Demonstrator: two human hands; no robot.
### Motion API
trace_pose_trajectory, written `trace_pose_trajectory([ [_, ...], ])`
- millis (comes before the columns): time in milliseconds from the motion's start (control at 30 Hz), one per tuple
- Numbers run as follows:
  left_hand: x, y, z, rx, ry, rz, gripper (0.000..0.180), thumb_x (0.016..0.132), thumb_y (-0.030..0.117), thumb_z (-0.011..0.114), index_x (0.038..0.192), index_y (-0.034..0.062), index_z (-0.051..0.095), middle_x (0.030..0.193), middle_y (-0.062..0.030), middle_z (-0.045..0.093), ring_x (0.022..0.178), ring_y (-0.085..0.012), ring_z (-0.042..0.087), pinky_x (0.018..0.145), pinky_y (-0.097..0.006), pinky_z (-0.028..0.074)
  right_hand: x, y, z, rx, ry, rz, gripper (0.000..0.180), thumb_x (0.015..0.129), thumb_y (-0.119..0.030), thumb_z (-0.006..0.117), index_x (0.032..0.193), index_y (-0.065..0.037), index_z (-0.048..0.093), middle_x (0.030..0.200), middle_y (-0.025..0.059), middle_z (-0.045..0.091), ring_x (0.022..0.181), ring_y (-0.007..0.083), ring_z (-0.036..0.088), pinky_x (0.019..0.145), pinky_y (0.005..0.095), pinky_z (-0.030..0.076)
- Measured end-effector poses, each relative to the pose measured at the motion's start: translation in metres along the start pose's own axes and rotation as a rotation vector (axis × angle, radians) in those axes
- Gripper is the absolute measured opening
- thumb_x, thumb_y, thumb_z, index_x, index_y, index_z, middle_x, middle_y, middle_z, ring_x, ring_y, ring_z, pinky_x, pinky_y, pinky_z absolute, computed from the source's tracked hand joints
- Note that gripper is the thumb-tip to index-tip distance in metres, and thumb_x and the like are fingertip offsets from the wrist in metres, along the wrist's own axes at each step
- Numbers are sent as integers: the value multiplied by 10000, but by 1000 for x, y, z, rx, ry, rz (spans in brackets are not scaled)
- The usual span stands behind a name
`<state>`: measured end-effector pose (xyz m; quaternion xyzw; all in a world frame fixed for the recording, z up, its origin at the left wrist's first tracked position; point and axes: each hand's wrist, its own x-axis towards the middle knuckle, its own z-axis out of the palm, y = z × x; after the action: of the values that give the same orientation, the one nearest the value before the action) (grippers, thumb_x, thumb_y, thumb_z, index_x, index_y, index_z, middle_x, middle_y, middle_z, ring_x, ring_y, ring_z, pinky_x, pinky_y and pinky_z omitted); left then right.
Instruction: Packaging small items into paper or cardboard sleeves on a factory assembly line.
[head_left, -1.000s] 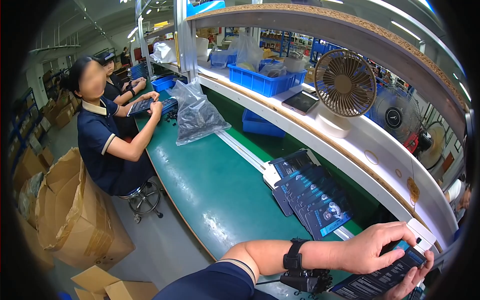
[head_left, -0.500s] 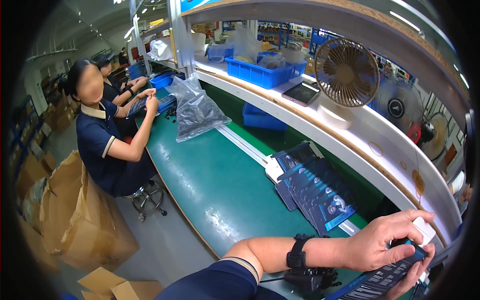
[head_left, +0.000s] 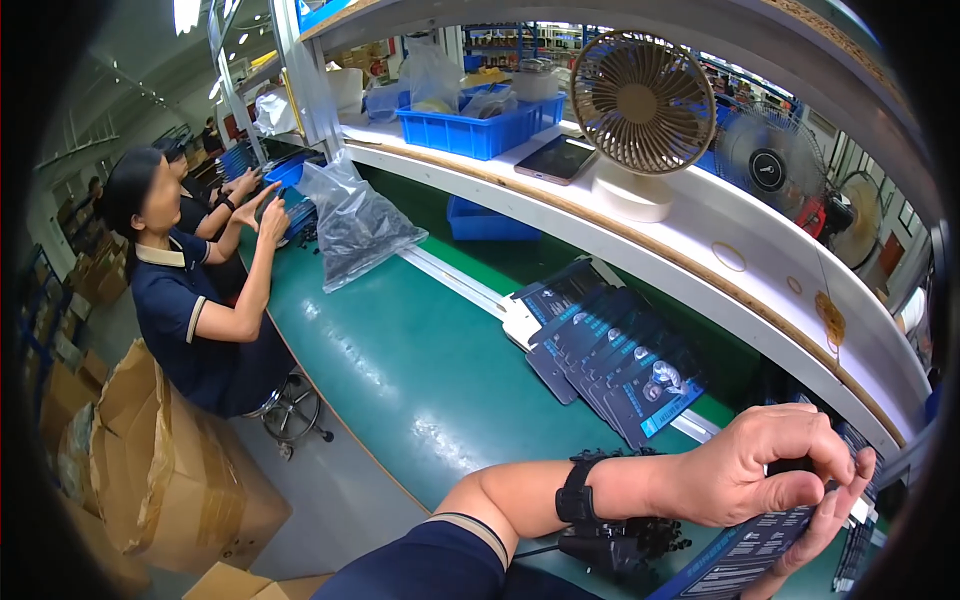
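Note:
At the lower right, a slim dark-blue printed box [head_left: 745,550] is held between my hands, tilted with its lower end near the bottom edge of the picture. My left hand [head_left: 755,465], with a black strap on its wrist, bends its fingers and thumb over the upper end. My right hand [head_left: 822,525] grips the box along its far side, and its palm is partly hidden. A fanned stack of dark printed cartons [head_left: 625,370] lies beyond my left forearm. Under that forearm is a heap of small black parts [head_left: 655,540].
A clear plastic bag of dark parts [head_left: 360,225] rests on the green table [head_left: 390,370]. The white shelf carries a fan [head_left: 640,105], a phone [head_left: 557,160] and a blue bin [head_left: 475,130]. Co-workers sit at left beside a large cardboard box [head_left: 190,470]. Further cartons [head_left: 855,545] stand far right.
The white end flap seen earlier no longer shows at the box's upper end; my left fingers curl over it. The view has shifted, and the nearest co-worker's head and hands have moved.

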<state>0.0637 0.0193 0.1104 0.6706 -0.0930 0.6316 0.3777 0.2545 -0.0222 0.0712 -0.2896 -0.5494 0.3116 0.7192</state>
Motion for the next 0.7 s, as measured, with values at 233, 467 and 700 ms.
trace_pose_trajectory([
  [233, 1, 4, -2, -17, -44, -69, 385, 910, 373, 619, 1044, 15, 662, 831, -35, 657, 683, -187, 508, 642, -313, 408, 0, -15, 13, -135, -124, -7, 567, 819, -451, 669, 1109, -19, 443, 916, 62, 531, 849, 136, 534, 791, 278, 432],
  [467, 3, 10, -5, -11, -211, -143, 459, 845, 407, 664, 1001, -24, 696, 740, -66, 687, 562, -167, 448, 518, -313, 358, 5, -15, 8, -55, -352, 81, 703, 789, -662, 613, 987, 12, 586, 917, 71, 623, 767, 129, 592, 675, 243, 459],
  [700, 7, 4, 4, 72, -268, -139, 281, 789, 240, 742, 947, 9, 716, 741, -58, 695, 529, -170, 455, 506, -298, 368, 28, -38, -1, -303, -642, -2, 266, 828, -220, 725, 979, -20, 635, 811, 96, 656, 692, 207, 637, 645, 280, 480],
])
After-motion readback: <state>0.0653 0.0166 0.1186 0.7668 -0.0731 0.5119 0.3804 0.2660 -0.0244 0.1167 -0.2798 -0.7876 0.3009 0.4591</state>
